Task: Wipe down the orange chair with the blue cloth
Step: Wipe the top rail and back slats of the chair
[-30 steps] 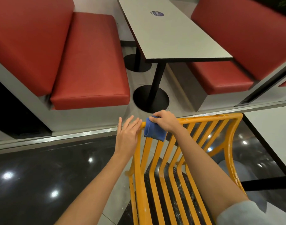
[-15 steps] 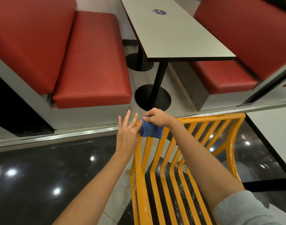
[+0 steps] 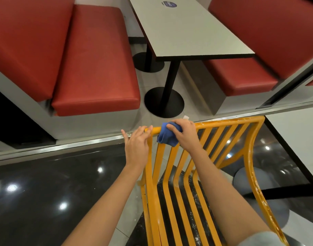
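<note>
Head view: we look down on the orange chair (image 3: pixel 202 174), its slatted back leaning away from us.
Cloth: our right hand (image 3: pixel 184 134) grips the bunched blue cloth (image 3: pixel 165 136) against the top rail, near its left corner.
Rail axis: it runs left to right; most of its length lies to the right of the cloth, so we judge the next wipe goes rightward.
Left hand (image 3: pixel 137 144): fingers straight, resting on the corner just beside the cloth, steadying.
Beyond: a grey desk (image 3: pixel 187 32) between red benches (image 3: pixel 91 68).
Containers: none visible.
</note>
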`<state>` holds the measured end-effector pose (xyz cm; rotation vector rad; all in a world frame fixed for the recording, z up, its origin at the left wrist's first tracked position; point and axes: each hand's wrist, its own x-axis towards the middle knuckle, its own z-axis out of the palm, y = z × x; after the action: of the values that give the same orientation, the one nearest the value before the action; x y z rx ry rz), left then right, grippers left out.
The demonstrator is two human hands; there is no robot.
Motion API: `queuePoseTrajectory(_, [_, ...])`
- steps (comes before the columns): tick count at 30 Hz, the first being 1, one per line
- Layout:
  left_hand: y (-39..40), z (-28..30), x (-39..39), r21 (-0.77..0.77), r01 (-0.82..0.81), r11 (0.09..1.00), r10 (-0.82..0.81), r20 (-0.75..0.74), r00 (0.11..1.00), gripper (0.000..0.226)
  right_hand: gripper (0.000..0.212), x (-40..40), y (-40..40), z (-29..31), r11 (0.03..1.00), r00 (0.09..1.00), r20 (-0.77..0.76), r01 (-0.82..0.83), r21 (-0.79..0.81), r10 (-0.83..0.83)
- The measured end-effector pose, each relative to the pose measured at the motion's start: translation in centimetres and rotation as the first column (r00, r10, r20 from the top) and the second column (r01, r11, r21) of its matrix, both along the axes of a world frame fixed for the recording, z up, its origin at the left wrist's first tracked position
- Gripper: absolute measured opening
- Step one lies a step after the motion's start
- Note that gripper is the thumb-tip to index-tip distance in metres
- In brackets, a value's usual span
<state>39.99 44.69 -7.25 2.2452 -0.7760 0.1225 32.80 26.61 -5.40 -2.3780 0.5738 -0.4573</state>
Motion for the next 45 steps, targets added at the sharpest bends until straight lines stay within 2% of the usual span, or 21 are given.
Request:
queuePoseTrajectory(3, [0.0, 0.1, -0.3, 0.005, -0.018, 1.0, 0.018, 0.008, 1.0, 0.041, 0.007, 0.1, 1.5, -0.3, 1.0, 0.996, 0.092, -0.001, -0.007, 0.001])
queuePoseTrajectory(7, [0.2, 0.6, 0.2, 0.041, -0.002, 0.999, 0.002, 0.005, 1.0, 0.038, 0.029, -1.9, -1.8, 0.9, 0.993, 0.992, 0.036, -0.122, 0.005, 0.122])
queuePoseTrajectory(11, [0.0, 1.0, -0.2, 0.078, -0.012, 0.997, 0.018, -0.074, 0.997, 0.038, 0.02, -1.4, -0.5, 1.0, 1.0, 1.0, 0.017, -0.025, 0.0, 0.025])
queuePoseTrajectory(15, [0.1, 1.5, -0.3, 0.082, -0.033, 0.996, 0.042, -0.116, 0.992, 0.034, 0.027, -2.7, -1.0, 2.0, 0.989, 0.992, 0.016, -0.126, 0.079, 0.125])
queuePoseTrajectory(17, [0.2, 1.9, -0.1, 0.096, -0.027, 0.995, 0.037, -0.104, 0.994, 0.032, 0.029, -3.4, -2.2, 2.5, 0.992, 0.996, -0.02, -0.09, 0.09, 0.092])
queuePoseTrajectory(21, [-1.1, 2.7, -0.4, 0.159, 0.006, 0.987, 0.003, -0.052, 0.999, 0.022, 0.025, -2.5, -1.5, 2.7, 1.0, 0.996, -0.085, 0.029, 0.005, -0.029])
queuePoseTrajectory(24, [-2.9, 3.1, -0.5, 0.18, 0.036, 0.983, -0.033, -0.02, 0.999, 0.018, 0.02, -2.5, -0.1, 2.4, 0.999, 0.998, 0.032, 0.048, 0.007, -0.048])
queuePoseTrajectory(28, [-5.1, 2.9, -0.1, 0.176, 0.115, 0.978, -0.117, 0.002, 0.993, 0.024, 0.016, -5.0, 0.6, 3.1, 0.981, 0.947, 0.265, 0.16, 0.107, -0.183])
queuePoseTrajectory(30, [-6.1, 2.7, -0.1, 0.17, 0.145, 0.975, -0.149, 0.008, 0.989, 0.026, 0.016, -6.6, 0.8, 3.6, 0.955, 0.911, 0.305, 0.229, 0.19, -0.279])
queuePoseTrajectory(32, [-7.4, 2.7, -0.3, 0.173, 0.165, 0.971, -0.169, 0.006, 0.986, 0.029, 0.021, -8.1, 0.4, 3.6, 0.891, 0.896, 0.193, 0.33, 0.312, -0.399])
queuePoseTrajectory(34, [-8.6, 2.9, -0.4, 0.19, 0.182, 0.965, -0.184, -0.012, 0.983, 0.033, 0.029, -9.6, -0.2, 3.2, 0.774, 0.894, -0.036, 0.407, 0.485, -0.447])
queuePoseTrajectory(35, [-9.2, 3.0, -0.4, 0.2, 0.188, 0.962, -0.188, -0.02, 0.982, 0.034, 0.037, -10.2, -0.4, 3.0, 0.663, 0.888, -0.139, 0.424, 0.617, -0.438])
queuePoseTrajectory(36, [-9.8, 3.2, -0.3, 0.208, 0.195, 0.959, -0.191, -0.04, 0.981, 0.036, 0.045, -10.7, -0.8, 2.8, 0.514, 0.879, -0.229, 0.437, 0.738, -0.418])
queuePoseTrajectory(38, [-10.7, 3.4, -0.1, 0.211, 0.21, 0.955, -0.195, -0.09, 0.977, 0.038, 0.053, -11.5, -1.4, 2.9, 0.235, 0.862, -0.324, 0.434, 0.87, -0.39])
queuePoseTrajectory(39, [-11.1, 3.4, 0.0, 0.206, 0.217, 0.954, -0.199, -0.105, 0.974, 0.038, 0.054, -11.9, -1.8, 3.0, 0.132, 0.863, -0.326, 0.401, 0.906, -0.385])
queuePoseTrajectory(41, [-11.2, 3.2, 0.1, 0.191, 0.229, 0.954, -0.21, -0.114, 0.971, 0.038, 0.06, -12.4, -2.2, 3.1, -0.008, 0.869, -0.276, 0.3, 0.954, -0.411])
queuePoseTrajectory(43, [-10.7, 3.1, 0.0, 0.144, 0.204, 0.968, -0.19, -0.106, 0.976, 0.037, 0.055, -12.8, -2.5, 3.1, -0.063, 0.849, -0.17, 0.161, 0.985, -0.499])
queuePoseTrajectory(45, [-9.7, 3.2, 0.1, 0.129, 0.133, 0.983, -0.123, -0.077, 0.989, 0.035, 0.051, -13.0, -2.9, 3.3, -0.067, 0.801, -0.021, -0.024, 0.997, -0.598])
